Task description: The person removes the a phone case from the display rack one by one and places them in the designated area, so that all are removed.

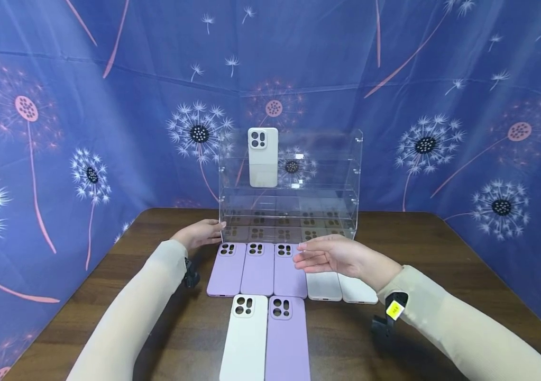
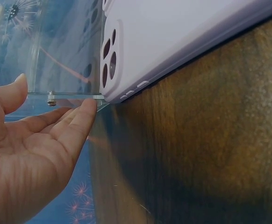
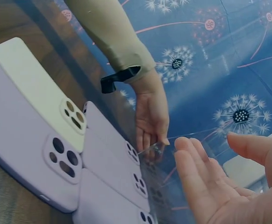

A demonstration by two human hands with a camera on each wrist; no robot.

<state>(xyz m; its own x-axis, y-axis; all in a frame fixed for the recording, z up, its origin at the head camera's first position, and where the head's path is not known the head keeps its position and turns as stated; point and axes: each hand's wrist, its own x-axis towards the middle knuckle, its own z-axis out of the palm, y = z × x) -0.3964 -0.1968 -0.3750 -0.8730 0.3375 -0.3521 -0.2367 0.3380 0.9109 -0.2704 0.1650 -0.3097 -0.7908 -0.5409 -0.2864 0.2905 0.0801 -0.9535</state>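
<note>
A clear acrylic display rack (image 1: 355, 182) with stepped tiers stands on the table, one white phone case (image 1: 263, 159) upright in its upper part. My left hand (image 1: 200, 234) is at the rack's lower left side; in the left wrist view its straight fingers (image 2: 82, 123) touch the lower corner. My right hand (image 1: 339, 255) hovers over the row of cases with fingers extended, holding nothing. That row, along the rack's front, has three lilac phone cases (image 1: 257, 272) and two white ones (image 1: 323, 288), partly hidden by the right hand.
Nearer me lie a white phone case (image 1: 245, 338) and a lilac phone case (image 1: 287, 338), side by side. Brown wood forms the table (image 1: 408, 238). Behind it hangs a blue cloth (image 1: 146, 132) with dandelion prints.
</note>
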